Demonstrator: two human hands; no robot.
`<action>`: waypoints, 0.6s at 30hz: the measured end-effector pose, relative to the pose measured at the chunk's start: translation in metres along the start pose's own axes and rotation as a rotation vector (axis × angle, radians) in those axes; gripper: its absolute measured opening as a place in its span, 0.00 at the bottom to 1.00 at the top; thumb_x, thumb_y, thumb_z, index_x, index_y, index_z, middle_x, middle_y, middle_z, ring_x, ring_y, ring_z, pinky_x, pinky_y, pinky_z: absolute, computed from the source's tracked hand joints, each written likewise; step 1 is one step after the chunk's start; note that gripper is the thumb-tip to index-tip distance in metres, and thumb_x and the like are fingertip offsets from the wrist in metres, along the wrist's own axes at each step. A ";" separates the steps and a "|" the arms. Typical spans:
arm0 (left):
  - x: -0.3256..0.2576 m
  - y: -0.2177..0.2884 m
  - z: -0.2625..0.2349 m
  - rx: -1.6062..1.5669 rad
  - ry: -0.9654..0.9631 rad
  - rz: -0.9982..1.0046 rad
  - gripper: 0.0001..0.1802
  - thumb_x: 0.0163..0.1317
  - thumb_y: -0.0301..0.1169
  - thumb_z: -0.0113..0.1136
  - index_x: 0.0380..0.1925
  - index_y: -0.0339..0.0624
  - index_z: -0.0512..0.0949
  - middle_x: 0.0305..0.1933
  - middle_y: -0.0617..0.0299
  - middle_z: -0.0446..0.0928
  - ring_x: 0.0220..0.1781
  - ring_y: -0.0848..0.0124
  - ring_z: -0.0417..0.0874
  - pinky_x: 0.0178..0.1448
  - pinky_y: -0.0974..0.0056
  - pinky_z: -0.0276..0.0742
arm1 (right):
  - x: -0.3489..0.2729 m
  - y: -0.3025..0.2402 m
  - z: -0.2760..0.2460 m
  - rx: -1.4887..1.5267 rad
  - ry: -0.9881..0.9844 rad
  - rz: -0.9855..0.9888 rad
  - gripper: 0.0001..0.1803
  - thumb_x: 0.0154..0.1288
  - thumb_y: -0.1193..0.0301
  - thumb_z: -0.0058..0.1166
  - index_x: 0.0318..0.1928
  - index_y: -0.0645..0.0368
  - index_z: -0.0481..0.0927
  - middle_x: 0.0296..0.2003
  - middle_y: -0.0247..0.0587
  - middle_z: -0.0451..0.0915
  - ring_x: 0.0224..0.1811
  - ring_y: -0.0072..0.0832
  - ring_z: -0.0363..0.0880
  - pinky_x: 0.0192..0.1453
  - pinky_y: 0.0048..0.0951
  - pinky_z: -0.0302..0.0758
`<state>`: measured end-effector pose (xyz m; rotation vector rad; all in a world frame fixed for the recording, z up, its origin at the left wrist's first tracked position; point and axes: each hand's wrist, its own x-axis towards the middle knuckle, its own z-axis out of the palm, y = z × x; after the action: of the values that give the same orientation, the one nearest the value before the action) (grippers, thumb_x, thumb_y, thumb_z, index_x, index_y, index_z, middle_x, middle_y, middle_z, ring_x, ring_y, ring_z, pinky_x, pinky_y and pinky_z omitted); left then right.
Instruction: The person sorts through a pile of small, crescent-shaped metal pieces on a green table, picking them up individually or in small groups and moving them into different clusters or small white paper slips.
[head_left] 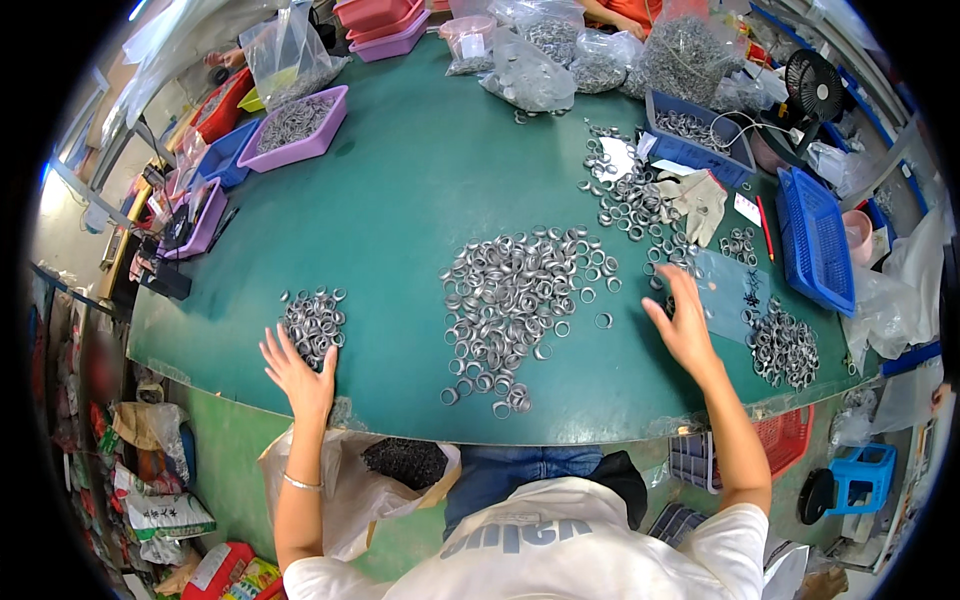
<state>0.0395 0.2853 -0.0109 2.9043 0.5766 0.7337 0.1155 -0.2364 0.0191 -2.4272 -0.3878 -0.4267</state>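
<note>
A large heap of grey metal rings (pixel 515 290) lies on the green tabletop (pixel 400 200) in front of me. At the left, my left hand (pixel 300 380) rests with spread fingers against the near side of a smaller pile of rings (pixel 315 318). My right hand (pixel 685 330) is to the right of the large heap, fingers apart and bent, with its fingertips close to a few rings partly hidden by it. Neither hand grips anything that I can see. Another ring pile (pixel 783 348) sits farther right, beside a clear plastic bag (pixel 733 295).
Loose rings and a work glove (pixel 697 203) lie at the far right, near a blue basket (pixel 815 240) and a blue bin (pixel 700 140). A pink tray (pixel 297 128) of rings stands far left. Filled plastic bags (pixel 530 75) line the back, where another person's arm (pixel 612 15) shows.
</note>
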 end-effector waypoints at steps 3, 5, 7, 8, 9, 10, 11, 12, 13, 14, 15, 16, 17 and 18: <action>-0.001 -0.015 0.019 -0.119 -0.112 -0.029 0.55 0.52 0.50 0.66 0.69 0.36 0.45 0.73 0.44 0.45 0.74 0.42 0.43 0.71 0.37 0.44 | 0.045 0.029 0.014 -0.170 0.078 -0.108 0.34 0.55 0.67 0.62 0.60 0.65 0.65 0.57 0.53 0.66 0.60 0.50 0.64 0.64 0.42 0.61; 0.006 -0.019 0.025 -0.185 -0.066 0.021 0.54 0.52 0.49 0.67 0.69 0.35 0.45 0.73 0.43 0.46 0.74 0.42 0.43 0.72 0.40 0.44 | 0.078 0.056 0.030 -0.238 0.110 -0.099 0.37 0.55 0.58 0.61 0.61 0.65 0.65 0.59 0.54 0.65 0.62 0.50 0.61 0.66 0.45 0.59; 0.010 -0.016 0.028 -0.179 -0.073 0.019 0.54 0.52 0.48 0.67 0.69 0.35 0.46 0.72 0.43 0.47 0.74 0.42 0.43 0.72 0.41 0.45 | 0.105 0.077 0.046 -0.188 0.106 0.041 0.39 0.56 0.51 0.58 0.62 0.64 0.65 0.60 0.55 0.64 0.63 0.51 0.60 0.66 0.47 0.58; 0.011 -0.014 0.030 -0.192 -0.059 0.042 0.53 0.52 0.47 0.67 0.68 0.35 0.47 0.72 0.44 0.47 0.74 0.43 0.44 0.72 0.40 0.44 | 0.111 0.094 0.057 -0.265 0.091 0.062 0.41 0.57 0.48 0.56 0.62 0.63 0.64 0.61 0.56 0.63 0.65 0.52 0.58 0.66 0.48 0.56; 0.012 -0.011 0.030 -0.200 -0.055 0.047 0.53 0.52 0.47 0.67 0.68 0.35 0.47 0.72 0.44 0.47 0.74 0.43 0.44 0.72 0.40 0.44 | 0.115 0.107 0.064 -0.341 0.074 0.085 0.43 0.57 0.44 0.54 0.63 0.63 0.64 0.63 0.56 0.62 0.66 0.53 0.57 0.67 0.50 0.55; 0.011 -0.012 0.028 -0.185 -0.083 0.031 0.53 0.52 0.47 0.67 0.68 0.36 0.47 0.72 0.44 0.47 0.74 0.44 0.44 0.72 0.39 0.44 | 0.114 0.094 0.072 -0.401 0.024 0.105 0.45 0.56 0.40 0.52 0.64 0.61 0.63 0.65 0.58 0.58 0.68 0.56 0.52 0.69 0.53 0.51; 0.011 -0.012 0.026 -0.172 -0.110 0.016 0.53 0.51 0.47 0.67 0.68 0.36 0.48 0.72 0.45 0.48 0.74 0.45 0.44 0.72 0.38 0.43 | 0.111 0.083 0.077 -0.402 -0.029 0.103 0.45 0.57 0.40 0.51 0.65 0.61 0.62 0.66 0.58 0.56 0.71 0.57 0.47 0.71 0.54 0.47; 0.010 -0.013 0.024 -0.174 -0.094 0.015 0.52 0.52 0.47 0.67 0.68 0.37 0.48 0.72 0.47 0.49 0.75 0.46 0.44 0.71 0.36 0.42 | 0.109 0.075 0.076 -0.362 -0.079 0.059 0.45 0.57 0.40 0.50 0.65 0.61 0.61 0.67 0.56 0.55 0.71 0.57 0.45 0.72 0.55 0.46; 0.010 -0.012 0.024 -0.178 -0.096 0.011 0.52 0.52 0.47 0.67 0.68 0.37 0.48 0.72 0.47 0.49 0.75 0.46 0.44 0.71 0.36 0.42 | 0.106 0.068 0.074 -0.325 -0.133 0.017 0.45 0.58 0.40 0.49 0.66 0.61 0.61 0.68 0.54 0.55 0.72 0.57 0.44 0.72 0.55 0.45; 0.010 -0.012 0.024 -0.158 -0.107 -0.003 0.52 0.52 0.48 0.66 0.68 0.37 0.49 0.72 0.48 0.50 0.75 0.47 0.44 0.71 0.36 0.42 | 0.102 0.061 0.073 -0.308 -0.198 0.009 0.45 0.58 0.40 0.48 0.66 0.61 0.60 0.68 0.53 0.55 0.72 0.56 0.42 0.72 0.55 0.44; 0.009 -0.010 0.024 -0.141 -0.122 -0.015 0.51 0.53 0.48 0.65 0.68 0.37 0.49 0.72 0.49 0.50 0.75 0.47 0.44 0.71 0.35 0.41 | 0.096 0.051 0.071 -0.294 -0.264 0.006 0.45 0.59 0.40 0.47 0.66 0.61 0.60 0.68 0.51 0.55 0.73 0.56 0.41 0.73 0.55 0.44; 0.010 -0.007 0.022 -0.130 -0.121 -0.014 0.48 0.55 0.48 0.63 0.68 0.38 0.50 0.72 0.51 0.51 0.75 0.49 0.44 0.71 0.35 0.39 | 0.090 0.045 0.071 -0.251 -0.276 -0.018 0.45 0.59 0.40 0.47 0.66 0.61 0.59 0.68 0.51 0.55 0.73 0.54 0.41 0.73 0.56 0.43; 0.009 -0.006 0.023 -0.132 -0.125 -0.014 0.48 0.55 0.48 0.63 0.68 0.38 0.50 0.72 0.51 0.51 0.75 0.49 0.44 0.71 0.35 0.39 | 0.083 0.039 0.070 -0.199 -0.291 -0.052 0.43 0.60 0.42 0.48 0.66 0.59 0.59 0.68 0.49 0.56 0.74 0.51 0.41 0.73 0.57 0.43; 0.009 -0.007 0.022 -0.125 -0.116 -0.012 0.46 0.56 0.47 0.62 0.68 0.39 0.50 0.71 0.51 0.52 0.75 0.49 0.45 0.71 0.35 0.39 | 0.081 0.027 0.064 -0.138 -0.328 -0.052 0.43 0.60 0.43 0.49 0.66 0.58 0.59 0.68 0.47 0.56 0.74 0.49 0.42 0.73 0.57 0.42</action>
<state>0.0549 0.2947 -0.0277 2.8025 0.5155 0.5725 0.2118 -0.2024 -0.0115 -2.6314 -0.5796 -0.0754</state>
